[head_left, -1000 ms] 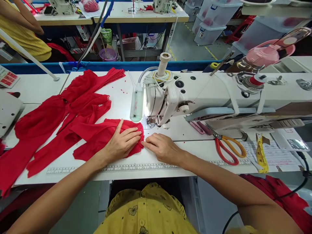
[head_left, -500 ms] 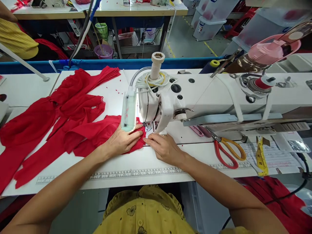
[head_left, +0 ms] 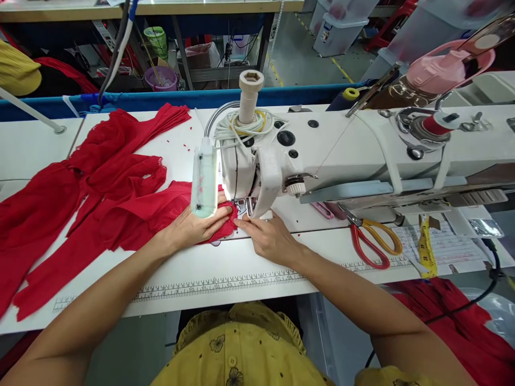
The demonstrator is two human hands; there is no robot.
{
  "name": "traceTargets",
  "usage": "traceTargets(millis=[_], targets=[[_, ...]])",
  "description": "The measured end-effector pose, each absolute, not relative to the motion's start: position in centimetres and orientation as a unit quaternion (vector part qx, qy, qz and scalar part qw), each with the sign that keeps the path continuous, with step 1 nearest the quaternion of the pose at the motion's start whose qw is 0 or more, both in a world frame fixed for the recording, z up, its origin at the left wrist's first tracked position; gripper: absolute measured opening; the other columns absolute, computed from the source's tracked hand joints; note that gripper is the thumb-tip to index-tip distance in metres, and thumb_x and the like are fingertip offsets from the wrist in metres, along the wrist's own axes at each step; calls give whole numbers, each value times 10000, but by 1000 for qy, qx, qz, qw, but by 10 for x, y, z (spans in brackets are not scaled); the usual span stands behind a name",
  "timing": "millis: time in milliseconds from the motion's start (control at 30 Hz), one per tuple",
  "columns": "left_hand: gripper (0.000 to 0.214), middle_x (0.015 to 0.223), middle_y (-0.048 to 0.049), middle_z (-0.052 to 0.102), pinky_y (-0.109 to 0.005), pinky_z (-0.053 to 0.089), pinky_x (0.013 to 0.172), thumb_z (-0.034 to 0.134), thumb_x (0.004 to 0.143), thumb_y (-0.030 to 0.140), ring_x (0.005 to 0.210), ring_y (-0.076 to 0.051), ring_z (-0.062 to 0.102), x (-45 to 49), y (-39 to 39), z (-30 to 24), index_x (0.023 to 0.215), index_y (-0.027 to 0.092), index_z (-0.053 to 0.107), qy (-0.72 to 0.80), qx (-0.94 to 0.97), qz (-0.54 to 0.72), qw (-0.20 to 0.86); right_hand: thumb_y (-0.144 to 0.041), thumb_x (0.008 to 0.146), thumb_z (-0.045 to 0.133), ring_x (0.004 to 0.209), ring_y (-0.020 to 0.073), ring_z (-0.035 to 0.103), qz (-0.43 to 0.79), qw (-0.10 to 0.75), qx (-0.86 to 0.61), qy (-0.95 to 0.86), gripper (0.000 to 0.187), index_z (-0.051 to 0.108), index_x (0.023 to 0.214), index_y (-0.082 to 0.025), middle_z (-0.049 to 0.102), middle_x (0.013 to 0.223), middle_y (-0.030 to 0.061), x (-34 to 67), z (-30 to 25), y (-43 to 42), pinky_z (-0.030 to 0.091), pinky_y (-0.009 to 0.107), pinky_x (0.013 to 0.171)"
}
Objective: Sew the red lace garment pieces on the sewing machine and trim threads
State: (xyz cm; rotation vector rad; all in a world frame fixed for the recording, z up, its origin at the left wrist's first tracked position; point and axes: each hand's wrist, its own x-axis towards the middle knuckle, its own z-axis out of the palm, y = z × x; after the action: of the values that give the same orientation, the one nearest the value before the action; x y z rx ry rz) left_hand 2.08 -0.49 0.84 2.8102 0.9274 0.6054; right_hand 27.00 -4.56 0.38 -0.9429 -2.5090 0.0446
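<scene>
My left hand [head_left: 197,221] lies with its fingers stretched out flat on red fabric [head_left: 226,229], just left of the presser foot [head_left: 241,206] of a white sewing machine [head_left: 265,166]. Part of that hand is hidden behind the pale lamp [head_left: 204,179] hanging from the machine head. My right hand [head_left: 273,240] is closed, its fingertips pinching the fabric's right edge in front of the foot. The needle point is too small to make out. The rest of the red garment [head_left: 100,179] spreads over the table to the left.
Red-and-yellow scissors [head_left: 374,244], a yellow tape measure [head_left: 426,249] and papers [head_left: 450,257] lie on the right. A printed ruler [head_left: 213,287] runs along the front edge. Red cloth [head_left: 454,327] hangs lower right. Another person's yellow sleeve [head_left: 18,69] shows upper left.
The camera view has shifted slightly, moving the whole scene a little left and up. Both hands remain at the presser foot, and the fabric's near edge has shifted a little towards the machine.
</scene>
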Motion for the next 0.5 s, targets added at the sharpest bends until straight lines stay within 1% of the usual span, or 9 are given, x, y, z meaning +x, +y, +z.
traceTargets(millis=[67, 167, 233, 300, 400, 500], targets=[[245, 1011, -95, 694, -391, 505, 858, 488, 991, 235, 894, -217, 631, 21, -7, 9, 1146, 198, 675, 311, 926, 201, 72, 25, 853, 417, 809, 220, 565, 26, 226, -345, -910, 485, 650, 1245, -142, 670, 806, 83, 270, 5, -46, 408, 347, 660], [258, 1133, -135, 685, -433, 501, 931, 491, 986, 221, 1038, -253, 632, 21, -15, 14, 1169, 184, 669, 313, 925, 201, 82, 20, 861, 420, 786, 193, 554, 53, 231, -323, -916, 468, 650, 1234, -147, 680, 924, 86, 270, 8, -47, 403, 344, 672], [280, 1214, -157, 663, -450, 496, 965, 481, 988, 208, 1124, -268, 617, 22, -22, 18, 1211, 164, 644, 312, 927, 192, 80, 3, 876, 432, 764, 176, 549, 58, 242, -304, -920, 418, 666, 1187, -150, 680, 945, 75, 269, 11, -49, 400, 344, 684], [304, 1237, -166, 659, -452, 499, 974, 471, 992, 201, 1135, -266, 623, 23, -28, 21, 1254, 138, 610, 317, 927, 183, 81, -32, 894, 458, 740, 164, 546, 48, 262, -297, -917, 356, 684, 1134, -166, 683, 923, 57, 268, 13, -50, 404, 342, 693], [300, 1170, -156, 694, -496, 473, 1028, 467, 993, 199, 1067, -251, 655, 23, -32, 23, 1241, 118, 615, 327, 924, 177, 89, -117, 925, 514, 736, 175, 557, -7, 288, -329, -899, 277, 700, 1121, -177, 668, 828, 50, 271, 14, -48, 422, 337, 682], [289, 1150, -141, 706, -582, 377, 1125, 467, 990, 197, 1057, -244, 660, 22, -33, 23, 1212, 131, 641, 327, 925, 175, 87, -146, 948, 507, 650, 170, 528, -70, 262, -373, -887, 306, 693, 1186, -192, 637, 749, 52, 276, 12, -41, 401, 321, 566]])
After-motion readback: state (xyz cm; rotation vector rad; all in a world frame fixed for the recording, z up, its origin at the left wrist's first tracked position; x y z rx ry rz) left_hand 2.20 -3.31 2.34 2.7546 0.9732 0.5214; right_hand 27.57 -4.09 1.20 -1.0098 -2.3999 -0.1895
